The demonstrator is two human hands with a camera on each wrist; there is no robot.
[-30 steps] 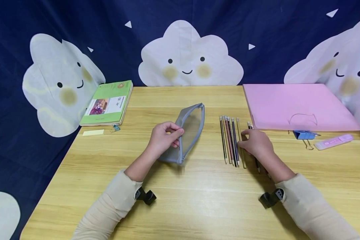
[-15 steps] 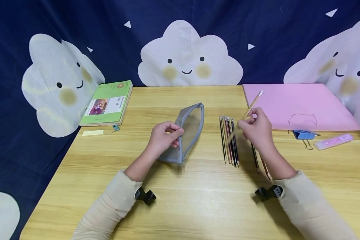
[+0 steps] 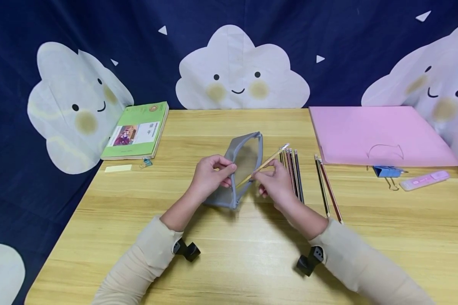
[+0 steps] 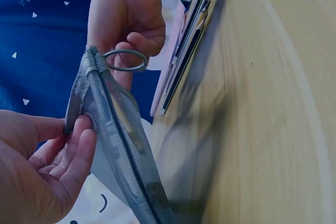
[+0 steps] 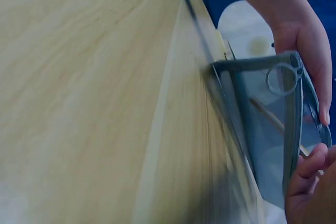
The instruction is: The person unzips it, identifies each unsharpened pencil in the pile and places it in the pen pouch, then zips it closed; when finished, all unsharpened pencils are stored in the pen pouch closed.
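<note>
My left hand [image 3: 213,171] pinches one edge of a grey mesh zip pencil case [image 3: 220,195], which stands on the table with its mouth unzipped and facing right. A yellow pencil [image 3: 269,161] is pinched between the fingers of my right hand [image 3: 276,182], at the mouth. Its lower end is inside the case and its eraser end sticks out up to the right. Through the mesh in the right wrist view, the pencil [image 5: 269,115] shows behind the zip edge. Right of that hand lies a row of several dark pencils [image 3: 298,173], partly hidden by it.
Two more pencils [image 3: 330,192] lie farther right. A pink folder [image 3: 366,131], a blue binder clip [image 3: 387,171] and a slim pink stick-shaped item [image 3: 423,180] sit at the right. At the left are a green book [image 3: 143,142], a small teal clip [image 3: 147,162] and a pale yellow strip [image 3: 118,168].
My right hand has picked the yellow pencil up from beside the row and carried it left into the case's mouth. The left hand has stayed nearly still, holding the case edge.
</note>
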